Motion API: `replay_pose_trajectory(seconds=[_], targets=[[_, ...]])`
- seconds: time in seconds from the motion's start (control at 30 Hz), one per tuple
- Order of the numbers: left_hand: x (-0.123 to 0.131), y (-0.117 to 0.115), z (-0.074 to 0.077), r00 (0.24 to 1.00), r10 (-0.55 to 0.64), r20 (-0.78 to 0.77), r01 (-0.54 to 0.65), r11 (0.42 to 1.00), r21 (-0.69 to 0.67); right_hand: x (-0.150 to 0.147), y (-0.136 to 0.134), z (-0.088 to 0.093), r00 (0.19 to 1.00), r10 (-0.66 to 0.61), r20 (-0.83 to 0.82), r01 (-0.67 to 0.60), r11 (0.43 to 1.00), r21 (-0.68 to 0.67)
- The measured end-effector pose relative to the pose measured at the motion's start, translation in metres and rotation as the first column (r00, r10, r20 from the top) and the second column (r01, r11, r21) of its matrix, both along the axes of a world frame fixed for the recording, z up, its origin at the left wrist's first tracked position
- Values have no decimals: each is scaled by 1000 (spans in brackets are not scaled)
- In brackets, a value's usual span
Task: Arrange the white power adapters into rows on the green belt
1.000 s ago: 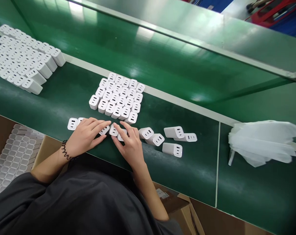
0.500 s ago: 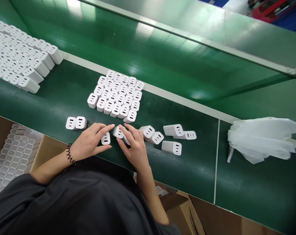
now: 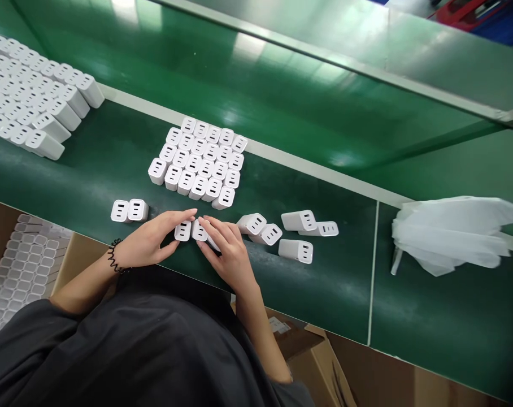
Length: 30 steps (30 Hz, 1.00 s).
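Two white charger blocks with port slots stand side by side at the front of the green bench. The thumb and fingers of my left hand (image 3: 148, 240) are around the left charger (image 3: 182, 231). My right hand (image 3: 231, 254) has its fingers and thumb closed on the right charger (image 3: 200, 230). Another white charger lies partly hidden under the right fingers. A pair of chargers (image 3: 129, 211) stands left of my left hand. Behind both hands is a block of upright chargers (image 3: 196, 164) in rows, slots facing up.
Several loose chargers (image 3: 296, 250) lie to the right. A larger array of chargers (image 3: 36, 93) fills the far left. White translucent sheets (image 3: 451, 237) rest at the right, past a pale seam (image 3: 373, 271). Below the bench are a tray of white pieces (image 3: 23, 265) and cardboard boxes (image 3: 316, 362).
The left charger has come up level with the right one, and the gap between them has narrowed. My left thumb has closed in toward its charger. The view has shifted slightly.
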<state>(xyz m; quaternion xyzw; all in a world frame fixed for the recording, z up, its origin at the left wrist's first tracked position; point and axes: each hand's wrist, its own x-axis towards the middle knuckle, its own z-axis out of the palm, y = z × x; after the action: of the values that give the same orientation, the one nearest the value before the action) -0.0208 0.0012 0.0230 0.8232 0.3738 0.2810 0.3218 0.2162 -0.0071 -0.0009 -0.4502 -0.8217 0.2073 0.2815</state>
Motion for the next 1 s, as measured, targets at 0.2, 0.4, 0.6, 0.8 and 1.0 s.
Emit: replay_pose_trajectory(seconds=[0.2, 0.4, 0.6, 0.8, 1.0], targets=[[2, 1, -6, 1000, 1, 21, -1, 1000, 22, 3, -5, 5, 998, 60, -20, -62, 996, -66], [5, 6, -7, 999, 2, 40, -2, 1000, -15, 29, -6, 14, 984, 145, -102, -162, 970, -182], [9, 11, -9, 999, 9, 33, -8, 998, -55, 25, -2, 1, 990, 12, -137, -37, 983, -181], [10, 13, -16, 997, 39, 70, -35, 997, -67, 14, 1, -11, 991, -43, -126, 24, 989, -145], [10, 16, -21, 995, 35, 89, -29, 997, -76, 14, -1, -12, 991, -39, -130, 24, 993, -113]])
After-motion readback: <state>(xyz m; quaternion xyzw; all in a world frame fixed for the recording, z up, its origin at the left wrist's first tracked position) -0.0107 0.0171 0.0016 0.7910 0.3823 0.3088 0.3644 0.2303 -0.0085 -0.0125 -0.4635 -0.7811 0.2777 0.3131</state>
